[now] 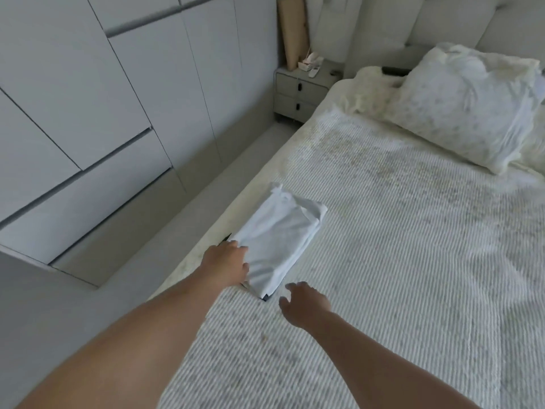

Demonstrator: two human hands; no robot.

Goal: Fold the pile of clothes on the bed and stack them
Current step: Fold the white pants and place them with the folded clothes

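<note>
Ribbed white bedspread [383,261] across the whole bed, faintly yellowed in patches toward the head end. Folded white garment [280,240] near the bed's left edge, well short of the pillow [469,104], lying flat as a neat rectangle on the spread. Slivers of something dark under it at the near corner and at the left side; impossible to say what. Left hand [225,262] against the garment's near left edge, fingers reaching onto or under the cloth, tips hidden by the fabric, so no telling whether pinching or only touching. Right hand [305,305] just beside the garment's near corner, hovering above the spread, fingers spread and loosely bent, holding nothing, apart from the cloth. Pillow rumpled, up against a padded grey headboard [460,22]. Left of the pillow, beyond the bed's edge, a small grey nightstand [298,90] with two drawers and a few small pale items on top, too small to identify. Tan board [292,31] leaning upright behind the nightstand. Flat-fronted pale wardrobe doors [103,98] along the wall opposite the bed's left edge, with a narrow strip of light floor [212,184] between.
</note>
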